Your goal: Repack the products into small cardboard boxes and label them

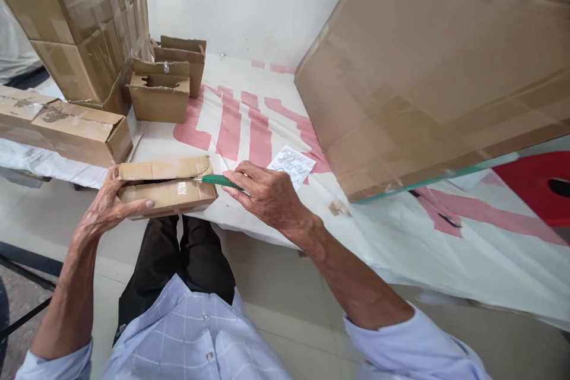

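A small cardboard box (pixel 171 197) rests at the front edge of the table, with a gap running along its top between two flaps. My left hand (pixel 109 205) grips the box's left end, thumb along the near side and fingers at the far side. In my right hand (pixel 269 193) is a green-handled box cutter (pixel 216 180), held closed between thumb and fingers. Its tip meets the right end of the gap, next to a piece of clear tape. The blade itself is barely visible.
Two open cardboard boxes (pixel 160 101) stand behind, near a tall taped stack (pixel 102 29). Long closed boxes (pixel 66 124) lie at left. A large cardboard panel (pixel 436 65) leans at right. A printed paper (pixel 291 166) and a dark thin tool (pixel 447 219) lie on the covered table.
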`<state>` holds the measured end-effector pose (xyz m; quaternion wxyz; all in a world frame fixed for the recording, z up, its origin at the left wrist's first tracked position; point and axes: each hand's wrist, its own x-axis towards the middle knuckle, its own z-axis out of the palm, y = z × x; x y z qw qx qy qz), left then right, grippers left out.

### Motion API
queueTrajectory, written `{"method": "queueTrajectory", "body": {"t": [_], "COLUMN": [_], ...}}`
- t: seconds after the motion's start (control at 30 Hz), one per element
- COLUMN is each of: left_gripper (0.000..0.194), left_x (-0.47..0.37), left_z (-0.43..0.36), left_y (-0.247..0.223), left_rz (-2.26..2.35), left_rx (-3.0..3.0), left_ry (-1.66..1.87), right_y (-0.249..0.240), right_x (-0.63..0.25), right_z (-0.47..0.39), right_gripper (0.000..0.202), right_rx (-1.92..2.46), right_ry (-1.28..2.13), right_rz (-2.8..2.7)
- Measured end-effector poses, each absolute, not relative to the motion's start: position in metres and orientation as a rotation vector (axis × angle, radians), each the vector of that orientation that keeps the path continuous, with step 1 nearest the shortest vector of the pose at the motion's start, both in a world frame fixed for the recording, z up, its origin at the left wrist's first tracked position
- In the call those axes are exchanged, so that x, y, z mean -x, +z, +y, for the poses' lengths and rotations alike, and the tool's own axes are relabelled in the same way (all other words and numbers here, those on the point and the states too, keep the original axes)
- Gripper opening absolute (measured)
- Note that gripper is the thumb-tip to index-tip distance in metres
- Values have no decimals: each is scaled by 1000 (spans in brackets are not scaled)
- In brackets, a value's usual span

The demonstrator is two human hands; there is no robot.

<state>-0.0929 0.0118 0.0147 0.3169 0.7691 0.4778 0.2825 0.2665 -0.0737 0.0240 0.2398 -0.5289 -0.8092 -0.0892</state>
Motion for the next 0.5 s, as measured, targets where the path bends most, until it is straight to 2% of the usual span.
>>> {"method": "queueTrajectory", "body": {"t": [0.07, 0.23, 0.5], "left_gripper": [69, 98, 111], "left_x": [94, 99, 100], "left_z": [13, 12, 10], "left_y": [15, 12, 15], "left_rz": [1269, 1269, 1290], "left_rx": [-2031, -2087, -2047], "left_ry": [726, 765, 732], "right_y": [25, 11, -92], "right_x": [-278, -309, -313], "right_z": [-78, -89, -92], "right_gripper": [23, 23, 30], "right_rx": [1512, 1601, 1823], "right_ry": [-280, -322, -55], "right_rz": [-2178, -1958, -1734]}}
